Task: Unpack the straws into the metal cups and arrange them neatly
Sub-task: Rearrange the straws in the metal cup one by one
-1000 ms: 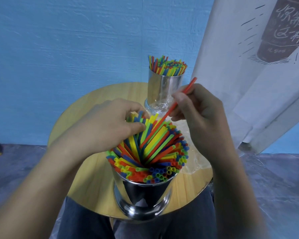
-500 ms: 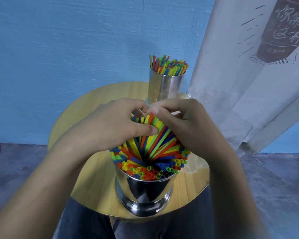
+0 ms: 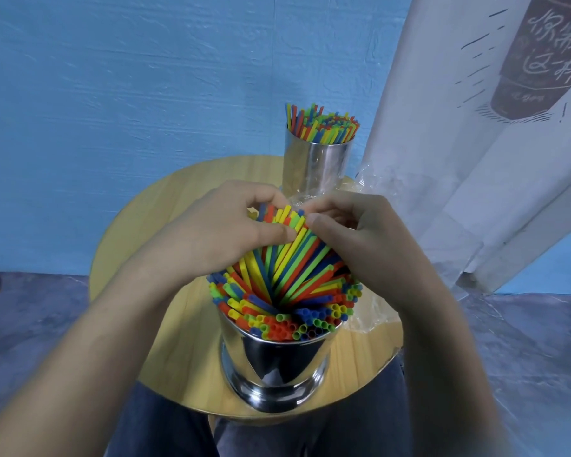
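Blue wall (image 3: 145, 94) behind, round wooden worktop (image 3: 165, 199) below, and both hands are meeting over the near cup (image 3: 277, 364) at six o'clock. Now the left hand (image 3: 218, 232) is curling its fingers round the leaning tops of the straws (image 3: 287, 291), while the right hand (image 3: 360, 239) is pinching the same bunch from three o'clock. At twelve, the second cup (image 3: 317, 163) is standing full. My advice: squeezing gently and tipping the bunch upright as one, without crushing any.

Round wooden table (image 3: 165, 199): near metal cup (image 3: 274, 364) and far metal cup (image 3: 317, 166) are stood upright; clear plastic wrapper (image 3: 373, 311) is laid at right.
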Available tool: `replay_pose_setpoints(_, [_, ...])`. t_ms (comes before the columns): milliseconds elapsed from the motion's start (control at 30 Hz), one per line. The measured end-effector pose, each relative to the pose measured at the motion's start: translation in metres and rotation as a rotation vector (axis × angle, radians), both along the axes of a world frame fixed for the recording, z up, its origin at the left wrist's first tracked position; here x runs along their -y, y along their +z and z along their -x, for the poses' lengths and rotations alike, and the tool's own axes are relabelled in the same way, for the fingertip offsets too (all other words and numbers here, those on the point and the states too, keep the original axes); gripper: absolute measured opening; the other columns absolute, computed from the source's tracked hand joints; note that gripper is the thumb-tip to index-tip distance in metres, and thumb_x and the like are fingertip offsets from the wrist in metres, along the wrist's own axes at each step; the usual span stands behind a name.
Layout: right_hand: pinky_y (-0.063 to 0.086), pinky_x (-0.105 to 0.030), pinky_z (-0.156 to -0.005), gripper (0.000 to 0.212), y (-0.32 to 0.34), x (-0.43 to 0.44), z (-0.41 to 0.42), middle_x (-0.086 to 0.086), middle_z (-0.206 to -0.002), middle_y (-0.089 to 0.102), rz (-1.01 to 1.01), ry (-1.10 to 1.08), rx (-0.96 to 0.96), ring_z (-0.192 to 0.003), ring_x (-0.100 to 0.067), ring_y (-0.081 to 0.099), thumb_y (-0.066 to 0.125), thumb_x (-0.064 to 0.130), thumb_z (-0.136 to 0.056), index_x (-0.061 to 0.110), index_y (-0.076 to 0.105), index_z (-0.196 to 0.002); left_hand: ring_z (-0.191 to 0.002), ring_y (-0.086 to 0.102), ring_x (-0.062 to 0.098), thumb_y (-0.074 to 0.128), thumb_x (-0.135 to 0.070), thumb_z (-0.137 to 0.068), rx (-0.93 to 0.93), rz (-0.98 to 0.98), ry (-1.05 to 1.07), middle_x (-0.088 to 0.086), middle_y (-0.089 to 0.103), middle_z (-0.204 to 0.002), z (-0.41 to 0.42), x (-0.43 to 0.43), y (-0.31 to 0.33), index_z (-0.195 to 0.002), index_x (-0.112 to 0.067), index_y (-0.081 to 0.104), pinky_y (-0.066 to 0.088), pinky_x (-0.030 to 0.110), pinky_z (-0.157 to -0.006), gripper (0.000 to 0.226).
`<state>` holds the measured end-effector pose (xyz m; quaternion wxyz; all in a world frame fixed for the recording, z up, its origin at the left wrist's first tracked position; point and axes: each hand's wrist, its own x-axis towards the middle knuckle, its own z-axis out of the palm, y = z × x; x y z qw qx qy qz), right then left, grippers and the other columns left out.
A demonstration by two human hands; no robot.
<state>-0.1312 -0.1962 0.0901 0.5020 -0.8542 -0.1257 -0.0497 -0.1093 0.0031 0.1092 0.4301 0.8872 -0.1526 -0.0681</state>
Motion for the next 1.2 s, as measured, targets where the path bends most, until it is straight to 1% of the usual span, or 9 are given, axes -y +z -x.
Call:
replay_pose_setpoints(133, [0.058,-0.023,-0.073,0.016,0.000,0.000,0.000,0.015,-0.085,0.075,-0.018,0.021,0.031,-0.085,-0.003,0.072,0.063,0.021,-0.100,0.027,0.077,-0.096,-0.079,0.073,0.006,0.075,-0.040,-0.088,-0.002,0.047,-0.006,-0.008,0.076,-0.088,0.003,0.001,0.001,-0.090,-0.027,0.074,0.062,0.044,-0.081,0.013])
replay_pose_setpoints(233, [0.053,-0.023,-0.075,0.012,-0.003,0.002,0.001,0.014,-0.086,0.073,-0.012,0.002,0.084,-0.087,-0.004,0.069,0.065,0.022,-0.099,0.026,0.077,-0.099,-0.080,0.073,0.006,0.073,-0.042,-0.090,0.016,0.057,-0.012,-0.009,0.075,-0.087,0.004,0.001,0.001,-0.089,-0.028,0.075,0.061,0.039,-0.080,0.014])
replay_pose_setpoints(333, [0.052,-0.024,-0.076,0.012,-0.003,0.003,0.003,0.016,-0.086,0.073,-0.026,-0.014,0.132,-0.088,-0.005,0.068,0.066,0.021,-0.099,0.028,0.077,-0.097,-0.081,0.067,0.001,0.072,-0.044,-0.090,0.085,0.055,0.007,-0.019,0.071,-0.086,0.003,0.000,0.000,-0.087,-0.033,0.076,0.050,0.016,-0.071,0.012])
replay_pose_setpoints(400, [0.053,-0.024,-0.076,0.014,-0.002,0.004,0.005,0.018,-0.086,0.073,-0.028,-0.018,0.155,-0.088,-0.005,0.069,0.067,0.022,-0.099,0.032,0.075,-0.093,-0.082,0.065,0.001,0.072,-0.038,-0.091,0.142,0.075,-0.003,-0.021,0.069,-0.085,0.002,0.000,0.000,-0.086,-0.033,0.076,0.046,0.008,-0.066,0.008])
replay_pose_setpoints(600, [0.054,-0.024,-0.074,0.015,-0.002,0.004,0.006,0.015,-0.085,0.073,-0.043,-0.022,0.180,-0.088,-0.006,0.070,0.068,0.023,-0.099,0.031,0.075,-0.089,-0.088,0.063,0.005,0.075,-0.028,-0.091,0.193,0.076,-0.093,-0.013,0.068,-0.087,0.000,0.000,0.000,-0.091,-0.027,0.072,0.046,0.015,-0.079,0.002])
replay_pose_setpoints(800, [0.059,-0.033,-0.075,0.010,-0.001,0.003,0.007,0.011,-0.086,0.074,-0.075,-0.009,0.182,-0.090,-0.012,0.071,0.069,0.022,-0.099,0.027,0.075,-0.092,-0.086,0.061,0.000,0.074,-0.028,-0.091,0.215,0.033,-0.128,-0.014,0.067,-0.085,0.004,0.001,0.000,-0.087,-0.026,0.071,0.045,0.017,-0.078,0.005])
replay_pose_setpoints(1033, [0.054,-0.019,-0.072,0.011,0.000,0.003,0.009,0.010,-0.086,0.071,-0.128,-0.019,0.213,-0.088,-0.010,0.069,0.066,0.018,-0.100,0.023,0.072,-0.091,-0.085,0.065,0.005,0.075,-0.036,-0.089,0.196,0.026,-0.119,-0.010,0.072,-0.089,0.007,0.002,0.006,-0.089,-0.026,0.074,0.049,0.023,-0.080,0.011])
replay_pose_setpoints(1133, [0.053,-0.018,-0.071,0.011,0.001,0.003,0.010,0.010,-0.086,0.072,-0.130,-0.008,0.208,-0.086,-0.008,0.069,0.066,0.017,-0.100,0.022,0.073,-0.092,-0.086,0.065,0.004,0.077,-0.040,-0.086,0.197,0.039,-0.083,-0.011,0.072,-0.089,0.008,0.002,0.005,-0.087,-0.029,0.076,0.049,0.023,-0.079,0.011])
replay_pose_setpoints(1200, [0.053,-0.018,-0.070,0.011,0.001,0.002,0.011,0.009,-0.085,0.072,-0.138,0.005,0.210,-0.085,-0.009,0.069,0.067,0.017,-0.099,0.022,0.073,-0.092,-0.093,0.064,0.004,0.079,-0.049,-0.084,0.212,0.050,-0.062,-0.012,0.072,-0.092,0.008,0.002,0.003,-0.086,-0.034,0.076,0.049,0.028,-0.086,0.015])
